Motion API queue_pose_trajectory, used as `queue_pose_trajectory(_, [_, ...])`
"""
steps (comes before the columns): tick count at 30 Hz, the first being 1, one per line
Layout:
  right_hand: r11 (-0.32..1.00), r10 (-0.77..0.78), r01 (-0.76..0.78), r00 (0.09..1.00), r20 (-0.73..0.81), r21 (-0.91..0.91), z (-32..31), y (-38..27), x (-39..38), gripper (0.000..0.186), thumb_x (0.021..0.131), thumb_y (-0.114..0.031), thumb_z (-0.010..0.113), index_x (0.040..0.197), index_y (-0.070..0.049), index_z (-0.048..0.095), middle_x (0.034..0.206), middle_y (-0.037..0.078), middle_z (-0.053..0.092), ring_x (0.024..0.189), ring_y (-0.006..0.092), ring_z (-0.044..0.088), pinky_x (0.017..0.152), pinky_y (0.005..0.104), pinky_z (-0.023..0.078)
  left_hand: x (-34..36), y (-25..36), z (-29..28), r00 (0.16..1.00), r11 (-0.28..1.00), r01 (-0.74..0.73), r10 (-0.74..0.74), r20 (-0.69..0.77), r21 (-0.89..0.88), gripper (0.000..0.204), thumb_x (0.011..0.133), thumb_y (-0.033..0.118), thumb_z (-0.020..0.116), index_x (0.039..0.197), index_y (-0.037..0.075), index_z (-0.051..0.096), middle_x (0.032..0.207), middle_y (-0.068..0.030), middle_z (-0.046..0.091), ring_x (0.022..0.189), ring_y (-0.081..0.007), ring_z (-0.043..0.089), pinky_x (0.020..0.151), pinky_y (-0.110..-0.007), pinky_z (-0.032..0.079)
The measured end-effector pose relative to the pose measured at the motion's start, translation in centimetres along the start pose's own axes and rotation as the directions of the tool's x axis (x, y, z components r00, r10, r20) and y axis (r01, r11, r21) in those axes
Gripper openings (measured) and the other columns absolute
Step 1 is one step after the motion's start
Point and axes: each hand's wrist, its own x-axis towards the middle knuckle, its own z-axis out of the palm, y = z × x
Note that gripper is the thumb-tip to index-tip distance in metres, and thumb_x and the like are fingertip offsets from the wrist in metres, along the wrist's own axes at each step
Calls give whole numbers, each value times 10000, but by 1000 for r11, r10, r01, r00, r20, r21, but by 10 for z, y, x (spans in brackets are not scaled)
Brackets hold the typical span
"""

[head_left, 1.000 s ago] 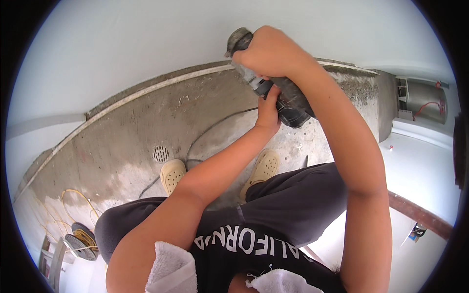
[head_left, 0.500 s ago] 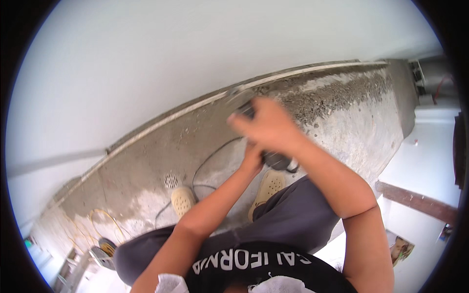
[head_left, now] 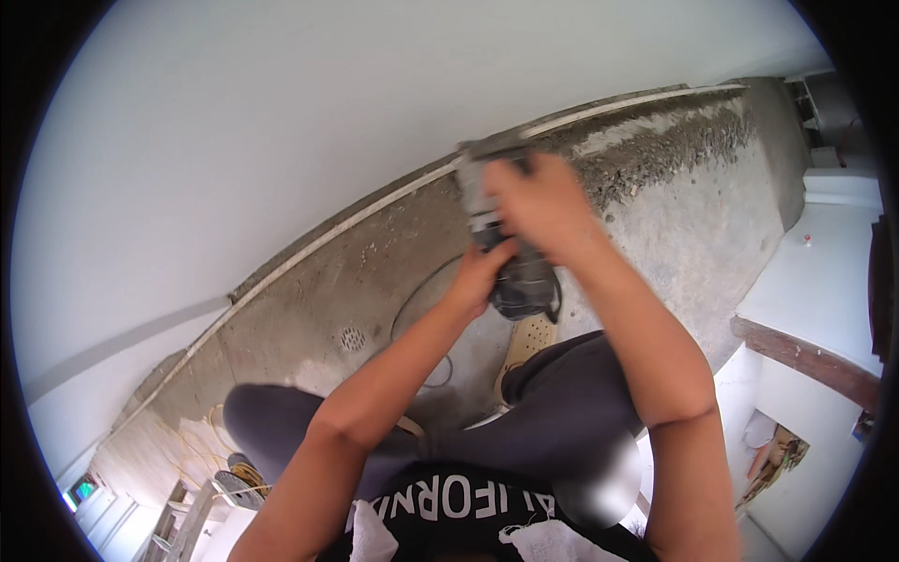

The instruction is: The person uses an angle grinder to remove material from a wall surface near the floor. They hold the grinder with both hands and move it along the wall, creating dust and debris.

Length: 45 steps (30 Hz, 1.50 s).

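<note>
Both my hands grip a dark, dusty corded power tool (head_left: 524, 286), its grey front end pointing away from me toward the foot of the wall. My right hand (head_left: 548, 201) is closed over the upper front part of it. Lower down, my left hand (head_left: 482, 276) wraps its fingers round the rear body from the left side. The tool's front end overlaps the pale strip (head_left: 393, 194) along the wall base; blur keeps me from telling whether they touch. A dark cable (head_left: 419, 290) loops over the floor left of the tool.
The white wall (head_left: 309, 122) rises beyond the strip. Grey rubble (head_left: 646, 169) lies along the wall base at right. A round floor drain (head_left: 351, 339) sits left of the cable. My cream clog (head_left: 532, 342) is under the tool's rear. Yellow cord (head_left: 192, 454) lies far left.
The power tool has turned more into view, and my right hand has shifted slightly right on it. My left knee has moved inward, covering most of the left clog.
</note>
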Motion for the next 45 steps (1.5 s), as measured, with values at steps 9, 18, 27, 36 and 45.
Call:
queue_pose_trajectory(9, [978, 95, -20, 930, -356, 208, -10, -20, -97, 283, 922, -200, 644, 1037, 58, 640, 819, 71, 623, 617, 128, 571, 505, 270, 449, -52, 48, 41, 944, 982, 116, -155, 291, 146, 720, 768, 351, 894, 1288, -33, 577, 1173, -139, 680, 1041, -193, 663, 904, -342, 536])
queue_pose_trajectory(18, [948, 174, -41, 896, -408, 314, 39, 7, -103, 243, 899, -158, 644, 1010, 58, 641, 790, 90, 644, 605, 142, 587, 521, 281, 476, -63, 44, -10, 948, 934, 103, -196, 250, 344, 513, 775, 272, 882, 1145, -20, 678, 1053, -99, 735, 934, -164, 693, 854, -315, 543])
queue_pose_trajectory(27, [961, 236, -145, 878, -417, 237, 62, 3, -98, 306, 913, -199, 615, 1055, 71, 636, 812, 100, 647, 634, 150, 588, 548, 292, 482, -64, 46, -33, 920, 935, 156, -255, 297, 318, 521, 779, 263, 876, 1152, -44, 679, 1054, -100, 737, 922, -156, 698, 823, -312, 552])
queue_pose_trajectory(36, [938, 327, -346, 855, -404, 28, 32, -21, -65, 273, 870, -261, 675, 886, 9, 639, 756, 98, 648, 595, 164, 613, 539, 295, 513, -56, 48, -8, 950, 978, 169, -194, 244, 120, 467, 755, 322, 882, 1061, 3, 731, 967, -69, 747, 869, -142, 692, 791, -290, 542])
queue_pose_trajectory(45, [959, 231, -273, 907, -353, -76, 42, -37, -31, 243, 823, -222, 689, 822, 20, 666, 720, 78, 637, 568, 165, 605, 511, 317, 496, -42, 53, -5, 960, 979, 202, -204, 192, 33, 408, 798, 330, 853, 1040, 30, 721, 952, -52, 739, 829, -122, 689, 752, -287, 540])
